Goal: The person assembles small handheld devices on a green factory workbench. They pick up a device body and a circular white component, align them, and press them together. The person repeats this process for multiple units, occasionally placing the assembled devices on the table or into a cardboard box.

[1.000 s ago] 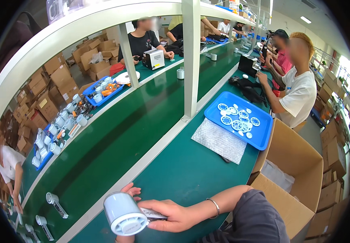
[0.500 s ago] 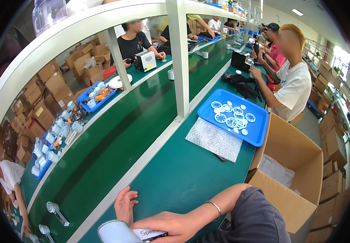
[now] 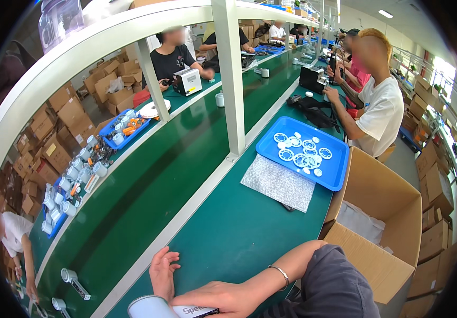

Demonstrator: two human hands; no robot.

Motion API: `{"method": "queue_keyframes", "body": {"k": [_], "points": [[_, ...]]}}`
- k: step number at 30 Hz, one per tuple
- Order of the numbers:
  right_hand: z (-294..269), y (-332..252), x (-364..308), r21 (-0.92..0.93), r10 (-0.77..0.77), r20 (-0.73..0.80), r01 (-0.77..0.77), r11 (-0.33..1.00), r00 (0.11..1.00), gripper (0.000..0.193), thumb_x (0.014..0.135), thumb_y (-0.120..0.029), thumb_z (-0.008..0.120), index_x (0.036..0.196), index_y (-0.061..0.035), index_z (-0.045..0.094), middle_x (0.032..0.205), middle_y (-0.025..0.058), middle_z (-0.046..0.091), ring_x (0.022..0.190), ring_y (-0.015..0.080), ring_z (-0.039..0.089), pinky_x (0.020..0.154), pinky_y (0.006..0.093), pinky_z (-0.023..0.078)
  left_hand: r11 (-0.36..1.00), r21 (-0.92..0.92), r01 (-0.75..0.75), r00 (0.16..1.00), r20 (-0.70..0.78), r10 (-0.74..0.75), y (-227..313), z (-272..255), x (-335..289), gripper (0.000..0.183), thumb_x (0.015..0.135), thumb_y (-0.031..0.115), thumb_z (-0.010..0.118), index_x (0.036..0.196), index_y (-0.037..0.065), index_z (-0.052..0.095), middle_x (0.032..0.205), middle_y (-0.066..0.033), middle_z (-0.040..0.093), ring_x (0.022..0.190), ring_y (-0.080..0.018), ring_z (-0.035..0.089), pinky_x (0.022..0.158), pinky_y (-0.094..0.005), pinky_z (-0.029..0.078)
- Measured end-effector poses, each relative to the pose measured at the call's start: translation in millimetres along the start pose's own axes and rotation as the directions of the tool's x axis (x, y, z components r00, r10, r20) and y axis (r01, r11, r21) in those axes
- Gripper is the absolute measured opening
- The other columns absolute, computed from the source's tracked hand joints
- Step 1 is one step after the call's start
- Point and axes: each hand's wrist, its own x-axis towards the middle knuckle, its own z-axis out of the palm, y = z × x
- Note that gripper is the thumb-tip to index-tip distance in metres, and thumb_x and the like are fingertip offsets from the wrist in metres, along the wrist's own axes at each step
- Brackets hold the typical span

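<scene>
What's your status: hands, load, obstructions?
Right hand holding pale-blue, cylinder-headed plastic device by its white handle. Left hand open beside it, contact unclear. No obstruction visible at the hands; lower picture edge cuts device off.

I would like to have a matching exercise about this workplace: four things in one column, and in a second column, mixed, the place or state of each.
Things
1. pale cylindrical device with a handle
2. blue rectangular plastic tray
3. clear bubble-wrap sheet
4. brown cardboard box

Places and states
A. lies on the green table, at the tray's near edge
B. carries white rings and small white discs
C. stands open at the far right of these four
D. is in the right hand

Right pairs: 1-D, 2-B, 3-A, 4-C
</scene>
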Motion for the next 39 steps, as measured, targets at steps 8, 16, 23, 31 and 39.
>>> {"method": "queue_keyframes", "body": {"k": [8,16,23,31,39], "points": [[2.1,0.6,0.0,0.003,0.0,-0.025,0.0,1.0,1.0,0.042,0.087,-0.021,0.057,0.119,0.0025,0.045,0.098,0.0198,0.058,0.085,0.0335,0.059,0.073,0.0367,0.048,1.0,0.001,0.001,1.0,0.002,-0.001,0.7,0.3,-0.6,0.033,0.093,0.021,0.049,0.12,0.001,0.048,0.101,-0.0104,0.06,0.091,-0.0159,0.054,0.074,-0.0291,0.045],[3.6,3.8,-0.5,-0.001,0.026,-0.018,-0.026,1.0,0.999,0.043,0.087,-0.021,0.058,0.12,0.002,0.045,0.1,0.0195,0.058,0.087,0.0336,0.06,0.074,0.0366,0.048,1.0,-0.002,0.006,1.0,0.008,-0.006,-0.9,-1.7,-0.6,0.035,0.093,0.022,0.05,0.121,0.001,0.048,0.102,-0.0105,0.06,0.092,-0.0156,0.055,0.074,-0.0289,0.045],[3.7,7.6,-2.1,-0.024,0.058,-0.003,-0.058,0.998,0.998,0.045,0.086,-0.022,0.058,0.121,0.0023,0.044,0.102,0.0205,0.058,0.089,0.0345,0.06,0.075,0.0367,0.048,1.0,0.009,0.009,1.0,0.002,-0.009,0.4,-1.7,-1.3,0.037,0.092,0.023,0.05,0.122,0.001,0.047,0.103,-0.0114,0.06,0.093,-0.0161,0.054,0.074,-0.029,0.045],[2.1,6.1,1.1,0.0,0.13,0.027,-0.13,0.991,0.991,0.046,0.086,-0.023,0.058,0.121,0.0027,0.045,0.104,0.0211,0.058,0.092,0.035,0.06,0.078,0.0376,0.047,1.0,-0.011,-0.004,1.0,0.015,0.004,-3.8,-3.1,0.7,0.035,0.092,0.019,0.05,0.122,0.0,0.047,0.103,-0.0114,0.06,0.093,-0.0162,0.055,0.074,-0.0289,0.046],[0.8,8.4,-0.5,0.025,0.156,0.032,-0.157,0.987,0.987,0.045,0.086,-0.022,0.058,0.122,0.0027,0.045,0.104,0.0209,0.059,0.092,0.0342,0.06,0.077,0.0368,0.048,1.0,-0.002,0.006,1.0,0.001,-0.006,-5.6,-3.2,1.0,0.034,0.092,0.017,0.049,0.122,0.0,0.048,0.102,-0.0115,0.06,0.092,-0.0159,0.055,0.074,-0.0287,0.047]]}}
